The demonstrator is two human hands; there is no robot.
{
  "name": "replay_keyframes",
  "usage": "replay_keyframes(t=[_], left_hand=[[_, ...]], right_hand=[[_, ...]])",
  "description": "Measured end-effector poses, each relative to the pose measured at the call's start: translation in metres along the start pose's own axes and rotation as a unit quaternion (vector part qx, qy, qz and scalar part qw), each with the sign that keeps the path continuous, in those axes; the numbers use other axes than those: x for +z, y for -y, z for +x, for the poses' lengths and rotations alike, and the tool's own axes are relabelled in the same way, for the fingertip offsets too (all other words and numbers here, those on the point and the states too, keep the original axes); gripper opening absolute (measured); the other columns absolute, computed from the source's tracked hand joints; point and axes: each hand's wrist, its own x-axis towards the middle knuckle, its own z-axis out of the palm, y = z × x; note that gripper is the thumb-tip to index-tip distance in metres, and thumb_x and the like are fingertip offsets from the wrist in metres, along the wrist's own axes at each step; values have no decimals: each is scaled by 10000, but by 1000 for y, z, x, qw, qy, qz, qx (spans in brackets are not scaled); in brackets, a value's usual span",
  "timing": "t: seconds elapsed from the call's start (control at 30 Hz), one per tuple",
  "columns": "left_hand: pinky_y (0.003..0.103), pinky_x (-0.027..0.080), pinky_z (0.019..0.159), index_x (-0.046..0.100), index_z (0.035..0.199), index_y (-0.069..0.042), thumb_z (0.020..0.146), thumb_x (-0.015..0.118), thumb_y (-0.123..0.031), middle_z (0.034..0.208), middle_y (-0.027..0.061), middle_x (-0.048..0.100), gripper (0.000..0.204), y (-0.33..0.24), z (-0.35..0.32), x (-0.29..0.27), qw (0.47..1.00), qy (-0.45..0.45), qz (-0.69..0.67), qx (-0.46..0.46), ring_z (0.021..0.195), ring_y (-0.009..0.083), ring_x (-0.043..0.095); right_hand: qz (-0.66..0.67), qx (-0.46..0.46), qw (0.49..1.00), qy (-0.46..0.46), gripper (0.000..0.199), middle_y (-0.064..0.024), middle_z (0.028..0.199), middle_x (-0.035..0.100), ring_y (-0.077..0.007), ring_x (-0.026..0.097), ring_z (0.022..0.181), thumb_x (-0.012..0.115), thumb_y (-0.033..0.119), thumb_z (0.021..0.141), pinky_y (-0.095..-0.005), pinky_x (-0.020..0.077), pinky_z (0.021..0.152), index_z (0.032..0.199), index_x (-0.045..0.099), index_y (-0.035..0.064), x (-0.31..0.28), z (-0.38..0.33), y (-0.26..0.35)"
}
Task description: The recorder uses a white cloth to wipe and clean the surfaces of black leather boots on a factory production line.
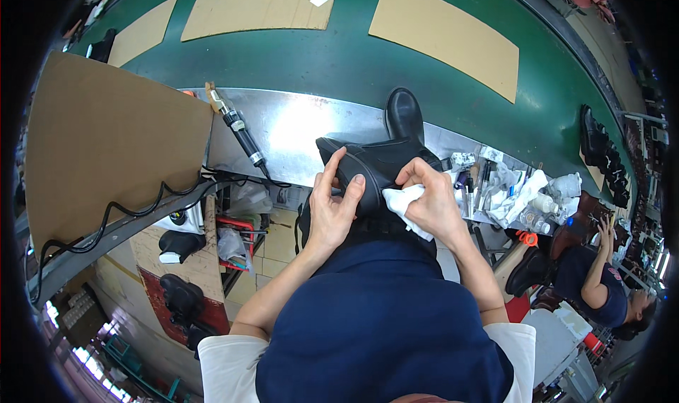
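A black leather boot [376,164] lies tilted across the front edge of the metal bench, over my lap. My left hand [331,208] grips its near left end, with thumb and fingers spread around the rounded leather. Pinched in my right hand [431,199] is a white cloth [402,202], held close against the boot's right side. Behind it, a second black boot [404,113] points its rounded toe away from me, its lower part hidden by the first one.
A corded black power screwdriver [242,133] lies on the metal strip. Cardboard sheets [445,35] rest on the green belt; a large cardboard panel [106,155] stands left. Brushes, bottles and crumpled white cloths [520,194] crowd the right. A co-worker [594,283] sits further right.
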Motion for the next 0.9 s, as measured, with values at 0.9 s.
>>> replay_keyframes(t=[0.9], left_hand=[[301,360,597,476,1309,-86,770,662,-429,707,70,412,666,-4,21,-2,999,-43,25,5,655,167,402]], right_hand=[[152,82,983,69,122,16,642,557,-30,492,607,668,51,719,-193,386,534,724,550,23,-2,31,1]])
